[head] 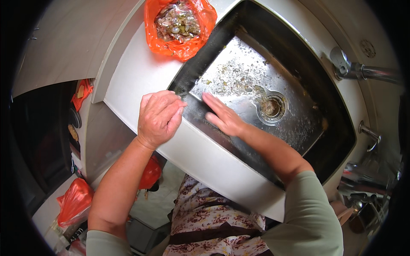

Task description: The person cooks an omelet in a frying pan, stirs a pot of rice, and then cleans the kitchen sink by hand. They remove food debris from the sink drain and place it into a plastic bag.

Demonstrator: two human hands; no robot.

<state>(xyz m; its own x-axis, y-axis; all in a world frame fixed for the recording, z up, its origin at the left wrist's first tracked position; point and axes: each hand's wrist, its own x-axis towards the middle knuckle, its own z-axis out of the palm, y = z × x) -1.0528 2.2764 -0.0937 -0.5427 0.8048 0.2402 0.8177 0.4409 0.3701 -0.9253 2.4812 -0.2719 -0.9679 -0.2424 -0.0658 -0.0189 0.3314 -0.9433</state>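
My left hand (161,116) is above the near left rim of the sink, its fingers bent and the palm turned away, so the inside is hidden. My right hand (224,116), slightly blurred, reaches over the stainless steel sink (217,140) with fingers stretched and thumb apart, and nothing shows in it. Wet scraps and small specks (237,70) are scattered over the sink floor. More residue sits in the round drain (271,107). An orange plastic bag (179,51), its mouth open, stands at the sink's far left corner and holds wet food scraps (179,24).
A chrome faucet (349,68) is mounted on the right side of the sink, with a smaller spout (370,136) nearer. Metal kitchenware (362,182) crowds the right edge. The white countertop (198,153) runs before me. A tied red bag (75,201) lies at lower left.
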